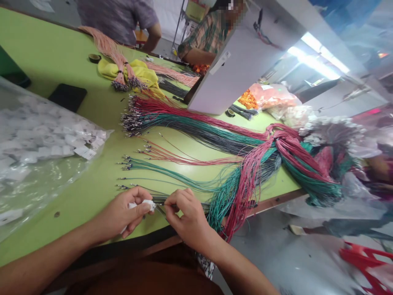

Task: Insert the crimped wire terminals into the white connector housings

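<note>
My left hand [133, 211] is closed around white plastic connector housings [149, 203], one showing between thumb and forefinger. Close to its right, my right hand [186, 211] pinches a thin wire by its metal terminal end [160, 204], which points at the housing. Whether the terminal touches the housing I cannot tell. Behind the hands, dark wires [135, 188], green wires [172, 172] and red wires [184, 160] lie fanned out with their terminals to the left. A thick bundle of red wires [190, 112], green and dark wires stretches across the table beyond them.
A clear plastic bag [46, 135] full of white housings lies at the left. Behind it is a black phone-like slab [68, 97]. Pink wire bundles [107, 47] rest on a yellow cloth [143, 73]. A white panel [227, 69] stands upright; two people sit across the table.
</note>
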The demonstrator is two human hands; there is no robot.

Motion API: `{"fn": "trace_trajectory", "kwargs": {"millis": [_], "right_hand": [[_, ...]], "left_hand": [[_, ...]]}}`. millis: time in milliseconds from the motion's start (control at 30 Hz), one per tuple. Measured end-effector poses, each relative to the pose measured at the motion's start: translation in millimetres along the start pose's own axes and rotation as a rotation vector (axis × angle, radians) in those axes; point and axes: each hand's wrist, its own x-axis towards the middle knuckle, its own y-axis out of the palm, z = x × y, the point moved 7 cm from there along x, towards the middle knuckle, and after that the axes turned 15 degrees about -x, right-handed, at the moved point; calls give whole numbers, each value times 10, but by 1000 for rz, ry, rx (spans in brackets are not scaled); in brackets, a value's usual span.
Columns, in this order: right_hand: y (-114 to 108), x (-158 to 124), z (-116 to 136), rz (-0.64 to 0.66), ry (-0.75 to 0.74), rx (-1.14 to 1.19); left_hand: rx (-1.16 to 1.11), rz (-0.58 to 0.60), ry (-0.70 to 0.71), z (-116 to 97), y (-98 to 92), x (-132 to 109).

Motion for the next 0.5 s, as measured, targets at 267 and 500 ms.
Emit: {"fn": "trace_trajectory", "kwargs": {"millis": [267, 500], "right_hand": [[68, 4, 144, -23, -131, 5], [121, -1, 121, 50, -105, 19]], "left_hand": [[64, 25, -20, 50, -3, 1], [58, 8, -25, 61, -4, -5]]}}
